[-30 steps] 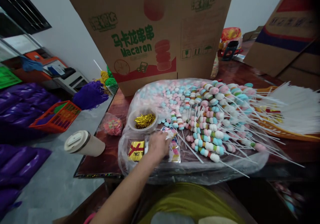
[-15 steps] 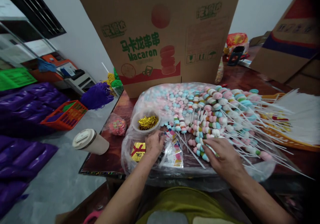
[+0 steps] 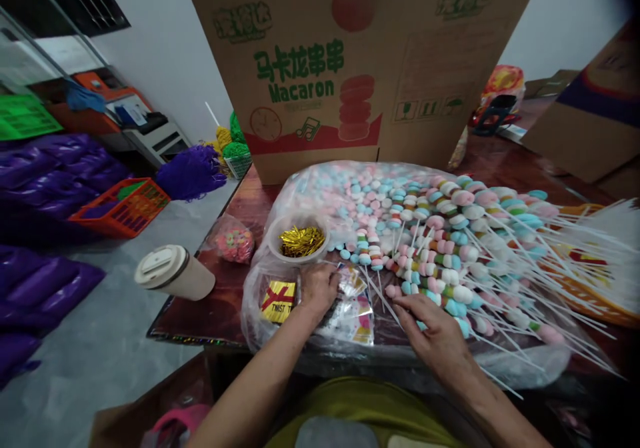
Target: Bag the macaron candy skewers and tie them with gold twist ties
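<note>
My left hand (image 3: 317,290) rests knuckles-up on a stack of clear printed candy bags (image 3: 354,307), its fingers curled onto the top bag. My right hand (image 3: 431,329) lies at the near end of a heap of marshmallow skewers (image 3: 450,261), fingers closed around the lowest skewer where the candy ends and the white stick begins. A small bowl of gold twist ties (image 3: 301,240) stands just beyond my left hand. A yellow twist-tie packet (image 3: 279,301) lies to its left. All of this sits on a plastic sheet (image 3: 525,368) over the table.
A tall Macaron carton (image 3: 320,68) stands behind the candy. A lidded paper cup (image 3: 173,273) lies at the table's left corner, next to a small bag of sweets (image 3: 233,243). White sticks fill an orange tray (image 3: 595,301) at right. An orange basket (image 3: 120,207) and purple bags sit on the floor.
One second ago only my left hand was on the bags. My right hand then came in and now has drawn back slightly along the nearest skewer. The camera tilted a little.
</note>
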A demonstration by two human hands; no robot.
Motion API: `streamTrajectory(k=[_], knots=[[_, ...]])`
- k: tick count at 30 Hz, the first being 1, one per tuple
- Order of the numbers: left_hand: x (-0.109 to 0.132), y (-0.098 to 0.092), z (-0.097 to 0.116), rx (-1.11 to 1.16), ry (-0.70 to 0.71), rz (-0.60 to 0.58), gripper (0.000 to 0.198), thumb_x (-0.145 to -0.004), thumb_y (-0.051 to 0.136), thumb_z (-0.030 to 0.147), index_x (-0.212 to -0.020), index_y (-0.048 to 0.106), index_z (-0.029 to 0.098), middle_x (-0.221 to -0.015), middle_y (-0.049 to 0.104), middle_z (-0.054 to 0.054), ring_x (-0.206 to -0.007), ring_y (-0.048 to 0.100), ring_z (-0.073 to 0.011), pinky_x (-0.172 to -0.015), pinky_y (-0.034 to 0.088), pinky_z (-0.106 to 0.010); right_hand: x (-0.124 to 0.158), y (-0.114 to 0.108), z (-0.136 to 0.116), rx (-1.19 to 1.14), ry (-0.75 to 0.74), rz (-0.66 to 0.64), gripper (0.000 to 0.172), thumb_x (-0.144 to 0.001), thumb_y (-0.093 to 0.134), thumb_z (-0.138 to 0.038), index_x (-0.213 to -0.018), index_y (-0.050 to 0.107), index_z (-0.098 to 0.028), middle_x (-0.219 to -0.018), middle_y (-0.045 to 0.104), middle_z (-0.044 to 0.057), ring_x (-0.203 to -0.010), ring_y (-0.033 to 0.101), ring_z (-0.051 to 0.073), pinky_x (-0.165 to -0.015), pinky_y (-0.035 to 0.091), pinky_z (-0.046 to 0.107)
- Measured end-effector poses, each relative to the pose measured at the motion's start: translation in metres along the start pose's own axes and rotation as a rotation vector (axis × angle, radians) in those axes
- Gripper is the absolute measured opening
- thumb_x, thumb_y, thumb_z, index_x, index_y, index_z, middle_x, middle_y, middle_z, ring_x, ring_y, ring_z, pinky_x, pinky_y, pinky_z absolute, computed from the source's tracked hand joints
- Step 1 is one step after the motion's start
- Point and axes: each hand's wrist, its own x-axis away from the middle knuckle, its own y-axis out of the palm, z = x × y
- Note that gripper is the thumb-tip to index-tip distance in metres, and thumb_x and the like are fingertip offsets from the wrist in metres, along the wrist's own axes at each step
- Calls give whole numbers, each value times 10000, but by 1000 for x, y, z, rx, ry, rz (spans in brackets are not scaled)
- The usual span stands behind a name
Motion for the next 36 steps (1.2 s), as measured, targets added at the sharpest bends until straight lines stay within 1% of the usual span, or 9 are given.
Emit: streamTrajectory(k=[5, 7, 9, 12, 18, 23, 28, 32, 36], knots=[[2, -18, 8, 38, 334, 112, 244, -850, 437, 191, -955, 657, 202, -959, 683, -56, -888, 571, -206, -793, 391, -340, -34, -5, -5, 195, -145, 148, 251, -826, 553, -262, -1045, 581, -142, -993, 616, 146, -943, 546, 258, -805, 442, 416], [1, -31, 13, 80, 505, 120, 213, -826, 452, 163, -881, 657, 183, -878, 684, -61, -828, 570, -204, -763, 395, -339, -52, -4, -9, 192, -166, 49, 325, -805, 569, -307, -1075, 571, -126, -1066, 587, 175, -994, 513, 286, -823, 413, 439], [1, -44, 18, 204, 576, 95, 198, -831, 445, 160, -855, 641, 176, -831, 676, -54, -812, 572, -186, -771, 398, -324, -64, 1, -16, 114, -190, -96, 193, -824, 527, -292, -928, 610, -152, -907, 628, 122, -856, 552, 236, -755, 424, 375], [13, -54, 24, 469, 439, 48, 180, -830, 496, 230, -975, 589, 179, -920, 652, -50, -868, 567, -169, -789, 408, -294, -63, 9, -28, 13, -169, -168, 257, -881, 425, -248, -668, 546, -172, -613, 559, 22, -601, 512, 140, -590, 395, 259], [44, -36, 28, 965, -163, -113, 316, -660, 687, 336, -863, 522, 159, -682, 530, 33, -609, 479, -92, -549, 370, -193, -36, 11, -35, -306, 234, -236, 350, -861, 439, -413, -602, 468, -179, -544, 451, -26, -523, 422, 111, -475, 338, 218], [45, -43, 24, 999, -166, -236, 257, -653, 674, 344, -745, 540, 145, -599, 465, 47, -539, 409, -75, -511, 326, -195, -40, 14, -42, -221, 230, -298, 414, -859, 374, -491, -591, 445, -183, -553, 428, -21, -545, 415, 112, -493, 355, 218], [53, -46, 10, 685, 43, 2, 285, -833, 467, 325, -618, 541, 152, -591, 507, 6, -587, 466, -110, -572, 354, -228, -51, 27, -25, 102, 308, -320, 529, -914, 194, -474, -584, 479, -175, -532, 486, 6, -515, 464, 119, -468, 356, 215], [60, -48, -4, 571, 172, 183, 308, -886, 396, 317, -725, 606, 161, -673, 599, -44, -678, 543, -147, -643, 409, -257, -68, 34, 8, 287, 296, -308, 313, -833, 410, -292, -592, 554, -154, -581, 579, 73, -508, 510, 145, -476, 341, 250], [62, -58, -12, 573, 320, 306, 252, -893, 408, 287, -852, 626, 167, -811, 674, -67, -777, 592, -166, -744, 427, -305, -79, 46, 26, 370, 145, -306, 229, -730, 496, -180, -514, 570, -167, -503, 584, 82, -440, 516, 142, -440, 320, 248]])
